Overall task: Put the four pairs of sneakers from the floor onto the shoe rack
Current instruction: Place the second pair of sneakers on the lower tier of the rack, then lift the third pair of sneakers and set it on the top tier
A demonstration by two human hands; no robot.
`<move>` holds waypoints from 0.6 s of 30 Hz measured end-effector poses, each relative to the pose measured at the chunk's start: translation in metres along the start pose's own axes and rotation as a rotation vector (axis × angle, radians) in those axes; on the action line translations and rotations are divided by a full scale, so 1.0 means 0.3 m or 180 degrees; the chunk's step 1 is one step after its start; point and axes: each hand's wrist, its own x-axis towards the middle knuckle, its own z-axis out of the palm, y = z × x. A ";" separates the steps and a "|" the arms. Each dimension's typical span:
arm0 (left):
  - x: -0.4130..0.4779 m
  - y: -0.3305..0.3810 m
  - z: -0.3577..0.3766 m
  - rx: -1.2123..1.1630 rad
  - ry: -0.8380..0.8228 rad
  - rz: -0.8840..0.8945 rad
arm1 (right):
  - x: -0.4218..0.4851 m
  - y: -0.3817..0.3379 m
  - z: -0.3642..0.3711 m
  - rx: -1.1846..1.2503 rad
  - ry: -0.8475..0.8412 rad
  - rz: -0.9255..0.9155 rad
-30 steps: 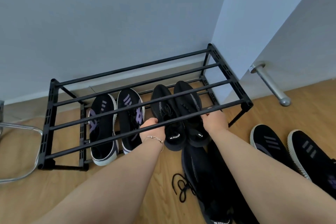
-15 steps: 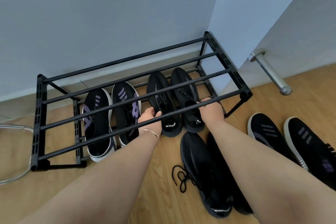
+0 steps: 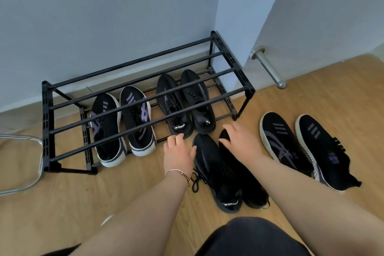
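A black two-tier shoe rack (image 3: pixel 145 97) stands against the wall. On its lower tier sit a black-and-purple pair with white soles (image 3: pixel 122 124) at the left and an all-black pair (image 3: pixel 185 102) at the right. A second all-black pair (image 3: pixel 224 172) lies on the floor in front of the rack. A second black-and-purple pair (image 3: pixel 307 147) lies on the floor to the right. My left hand (image 3: pixel 178 151) hovers open beside the left shoe of the floor pair. My right hand (image 3: pixel 241 141) is open over the toe of its right shoe.
A metal door stop (image 3: pixel 268 66) sticks out from the white door at the right. A chrome chair leg (image 3: pixel 20 164) curves along the floor at the left. The floor is light wood. The rack's upper tier holds nothing.
Both hands let go of the all-black pair on the lower tier and drew back toward me. They are now over the all-black pair on the floor.
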 end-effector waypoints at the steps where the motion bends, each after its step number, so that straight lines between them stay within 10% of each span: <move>1: -0.024 0.006 0.007 0.0161 -0.0071 0.0049 | -0.029 0.014 -0.002 -0.0108 -0.0033 -0.0052; 8: -0.154 0.028 0.091 0.1140 -0.0651 0.0490 | -0.205 0.141 0.007 -0.0793 -0.0437 -0.0115; 18: -0.210 0.100 0.202 0.0652 -0.1651 -0.0857 | -0.297 0.215 0.068 0.0169 -0.1129 0.1445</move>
